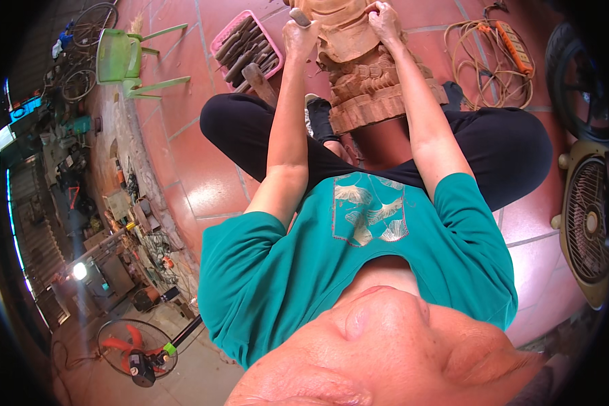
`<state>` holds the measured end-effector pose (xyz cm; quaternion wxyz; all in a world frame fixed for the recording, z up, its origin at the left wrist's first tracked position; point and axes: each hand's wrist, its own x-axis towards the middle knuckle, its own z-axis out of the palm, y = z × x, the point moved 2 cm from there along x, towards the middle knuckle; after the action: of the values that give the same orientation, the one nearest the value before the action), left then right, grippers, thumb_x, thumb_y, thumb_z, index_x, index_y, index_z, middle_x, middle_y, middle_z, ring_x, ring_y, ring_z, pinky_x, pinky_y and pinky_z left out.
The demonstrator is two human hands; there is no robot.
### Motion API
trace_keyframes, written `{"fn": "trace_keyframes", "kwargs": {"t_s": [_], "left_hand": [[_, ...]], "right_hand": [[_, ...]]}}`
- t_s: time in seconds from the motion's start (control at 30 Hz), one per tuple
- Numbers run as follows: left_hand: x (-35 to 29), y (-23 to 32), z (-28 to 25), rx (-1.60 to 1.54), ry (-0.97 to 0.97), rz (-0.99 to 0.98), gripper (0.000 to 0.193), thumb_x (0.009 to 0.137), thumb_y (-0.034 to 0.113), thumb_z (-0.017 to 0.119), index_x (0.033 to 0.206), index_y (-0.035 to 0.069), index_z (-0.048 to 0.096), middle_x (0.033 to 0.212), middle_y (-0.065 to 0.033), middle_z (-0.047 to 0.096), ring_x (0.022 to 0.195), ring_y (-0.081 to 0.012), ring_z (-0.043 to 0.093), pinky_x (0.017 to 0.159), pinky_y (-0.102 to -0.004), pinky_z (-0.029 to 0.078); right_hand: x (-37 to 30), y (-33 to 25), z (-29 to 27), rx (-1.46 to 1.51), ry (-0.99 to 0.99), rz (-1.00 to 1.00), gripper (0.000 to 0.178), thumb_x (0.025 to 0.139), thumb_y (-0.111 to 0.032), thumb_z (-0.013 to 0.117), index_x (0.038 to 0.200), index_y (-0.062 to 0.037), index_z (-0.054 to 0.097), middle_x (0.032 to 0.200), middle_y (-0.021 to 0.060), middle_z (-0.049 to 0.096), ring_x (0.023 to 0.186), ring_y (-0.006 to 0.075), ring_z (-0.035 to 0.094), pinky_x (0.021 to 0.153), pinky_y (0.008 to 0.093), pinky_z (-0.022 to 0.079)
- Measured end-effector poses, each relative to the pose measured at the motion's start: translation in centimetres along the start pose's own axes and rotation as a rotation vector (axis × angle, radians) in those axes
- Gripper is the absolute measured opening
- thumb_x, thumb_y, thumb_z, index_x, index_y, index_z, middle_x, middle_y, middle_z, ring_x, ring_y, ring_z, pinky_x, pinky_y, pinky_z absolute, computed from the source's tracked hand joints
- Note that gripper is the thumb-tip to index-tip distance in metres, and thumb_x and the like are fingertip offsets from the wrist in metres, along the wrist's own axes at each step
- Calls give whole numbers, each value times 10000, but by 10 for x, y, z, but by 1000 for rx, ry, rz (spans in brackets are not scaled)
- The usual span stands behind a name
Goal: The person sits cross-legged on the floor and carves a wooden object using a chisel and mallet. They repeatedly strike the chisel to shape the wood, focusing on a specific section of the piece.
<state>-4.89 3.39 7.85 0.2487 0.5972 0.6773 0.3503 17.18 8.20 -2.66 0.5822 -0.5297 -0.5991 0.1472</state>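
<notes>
Top centre of frame: my left hand (299, 35) is fisted around a tool handle (300, 17), my right hand (384, 19) has fingers curled and pressed on the upper edge of the wooden carving (358, 68), which stands on the red tile floor (203, 169) between my crossed legs. Just left of the carving sits a pink tray of chisels (247, 46); coiled cord (484, 61) upper right, box fan (589, 223) at right edge, green plastic chair (125, 61) upper left.
</notes>
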Motion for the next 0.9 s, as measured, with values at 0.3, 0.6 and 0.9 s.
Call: {"fn": "trace_keyframes", "kwargs": {"t_s": [0.3,0.6,0.9], "left_hand": [[13,-33,6,-196,209,-40,268,753,214,646,636,-24,683,556,-140,655,563,-233,685,602,-390,533],[0,2,0,27,26,-18,288,754,235,614,573,15,656,505,-120,634,562,-270,682,623,-400,554],[7,-24,9,-69,249,45,321,742,235,634,588,-46,613,549,-228,589,551,-355,652,583,-459,492]], "right_hand": [[2,-17,-5,33,-77,84,148,787,-103,516,825,-42,645,833,212,618,825,405,600,724,465,485],[2,-9,-5,7,-27,39,150,778,-89,513,829,-40,645,825,215,613,814,404,596,718,468,484],[3,-22,-9,27,-80,80,176,780,-91,506,850,-24,652,838,220,621,822,400,601,725,454,485]]}}
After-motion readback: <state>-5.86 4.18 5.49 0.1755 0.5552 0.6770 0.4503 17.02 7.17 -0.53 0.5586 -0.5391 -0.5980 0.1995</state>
